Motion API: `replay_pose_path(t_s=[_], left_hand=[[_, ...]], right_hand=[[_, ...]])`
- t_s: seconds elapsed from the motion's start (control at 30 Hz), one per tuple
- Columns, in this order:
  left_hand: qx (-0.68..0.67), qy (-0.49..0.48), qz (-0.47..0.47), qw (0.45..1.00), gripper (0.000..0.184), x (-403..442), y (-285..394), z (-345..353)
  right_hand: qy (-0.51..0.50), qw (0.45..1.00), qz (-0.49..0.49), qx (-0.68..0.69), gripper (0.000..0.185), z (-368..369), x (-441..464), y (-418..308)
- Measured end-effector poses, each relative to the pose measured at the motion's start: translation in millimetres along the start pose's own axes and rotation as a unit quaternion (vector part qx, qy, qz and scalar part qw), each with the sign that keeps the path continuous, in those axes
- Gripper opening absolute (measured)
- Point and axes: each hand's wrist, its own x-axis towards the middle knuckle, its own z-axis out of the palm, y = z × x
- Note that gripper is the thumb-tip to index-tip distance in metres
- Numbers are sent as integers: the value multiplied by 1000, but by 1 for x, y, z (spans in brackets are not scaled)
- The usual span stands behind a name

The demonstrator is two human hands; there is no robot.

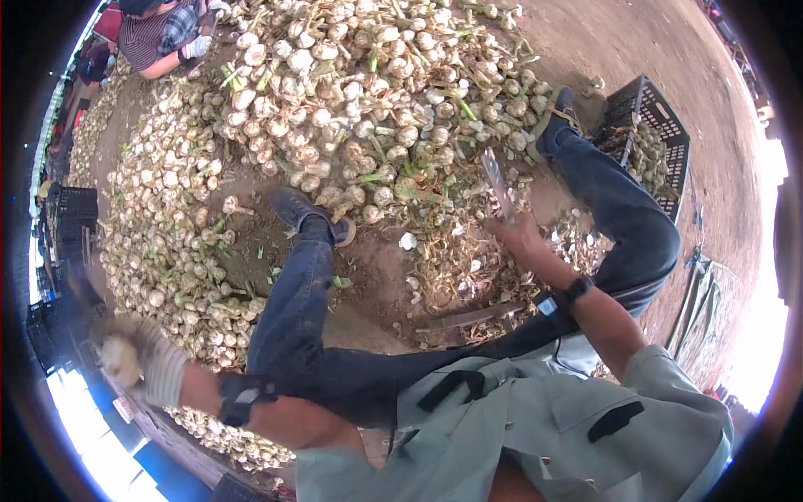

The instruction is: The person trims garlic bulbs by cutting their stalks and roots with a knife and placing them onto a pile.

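My left hand (161,361), in a striped glove, is stretched far out to the lower left and smeared by motion. Its fingers are closed around a pale garlic bulb (120,361). My bare right hand (520,236) grips a pair of metal shears (495,177), with the blades pointing up and away from me. Below the shears lie cut stalks and loose garlic skins (456,263) between my legs. A large heap of garlic bulbs (335,92) with stems spreads in front of my feet.
More garlic bulbs (163,251) cover the ground on my left. A black plastic crate (661,113) holding garlic stands beyond my right knee. Another person (159,38) with gloves sits at the upper left. A dark crate (77,203) stands at the left edge, a folded sheet (703,309) at the right.
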Motion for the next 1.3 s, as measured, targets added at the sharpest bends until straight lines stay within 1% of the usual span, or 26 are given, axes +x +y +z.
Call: replay_pose_path(t_s=[0.03, 0.1, 0.13, 0.17, 0.23, 0.3, 0.37, 0.4, 0.43, 0.5, 0.53, 0.57, 0.6, 0.63, 0.67, 0.7, 0.73, 0.77, 0.8, 0.9, 0.97, 1.03, 1.1, 1.17, 1.23, 1.3], left_hand=[[4, 2, 3, 1000, 68, 9, 7, -8], [-112, 9, -31, 993, 74, 28, 25, -31], [-98, 112, -25, 989, 62, 4, 3, -18], [-92, 120, -17, 988, 62, -7, -6, -15], [-102, -14, -248, 963, 57, -23, -19, -5], [-61, -51, -291, 953, 59, -45, -34, 12], [-51, -121, -365, 922, 59, -48, -45, 18], [6, -112, -344, 932, 56, -60, -51, 25], [6, -111, -344, 932, 56, -64, -56, 22], [-76, -73, -417, 903, 55, -75, -68, 15], [-60, -38, -419, 905, 53, -98, -80, 33], [-43, -92, -449, 888, 52, -111, -88, 31], [-25, -146, -476, 867, 52, -124, -97, 25], [-24, -144, -500, 854, 54, -144, -108, 25], [83, -71, -524, 845, 51, -167, -114, 35], [105, -32, -544, 832, 43, -190, -127, 38], [186, -59, -584, 788, 35, -207, -139, 33], [198, -70, -646, 734, 29, -226, -149, 27], [173, -84, -658, 728, 27, -250, -159, 9], [270, -142, -670, 677, 29, -296, -174, -3], [202, -195, -656, 701, 32, -310, -176, -4], [179, -214, -644, 712, 37, -313, -172, 8], [143, -289, -612, 722, 39, -311, -154, 38], [204, -344, -581, 709, 41, -305, -147, 36], [299, -503, -407, 701, 46, -300, -140, 38], [274, -519, -425, 689, 51, -292, -138, 35]], right_hand=[[59, 998, 8, 7, 53, 9, 19, -8], [119, 992, -47, -19, 59, 28, 66, -15], [140, 982, -106, -76, 61, 39, 96, -11], [159, 964, -168, -131, 63, 47, 124, -12], [131, 978, -126, -102, 63, 57, 158, -47], [108, 989, -82, -65, 63, 66, 189, -66], [195, 975, -86, -68, 58, 86, 224, -56], [239, 930, -224, -169, 29, 97, 256, -20], [239, 929, -225, -170, 29, 96, 248, -20], [203, 976, -41, -68, 22, 89, 216, -19], [135, 931, -209, -268, 17, 84, 232, 30], [107, 991, -84, -19, 20, 76, 192, 14], [67, 969, 44, 232, 24, 66, 138, -10], [43, 972, 21, 230, 25, 56, 115, -7], [21, 974, -3, 227, 26, 45, 92, -3], [5, 964, 59, 259, 30, 32, 54, -25], [39, 961, 10, 274, 32, 29, 49, -1], [32, 954, -92, 283, 31, 14, 0, -32], [34, 953, -115, 279, 30, 5, -17, -36], [68, 945, -161, 276, 30, -13, -66, -61], [80, 944, -170, 273, 30, -21, -96, -68], [78, 937, -268, 211, 30, -11, -103, -55], [72, 938, -308, 145, 31, -3, -113, -47], [-1, 950, -221, 220, 32, -15, -137, -61], [48, 937, -299, 176, 32, -19, -127, -52], [41, 956, -261, 126, 27, -35, -139, -56]])
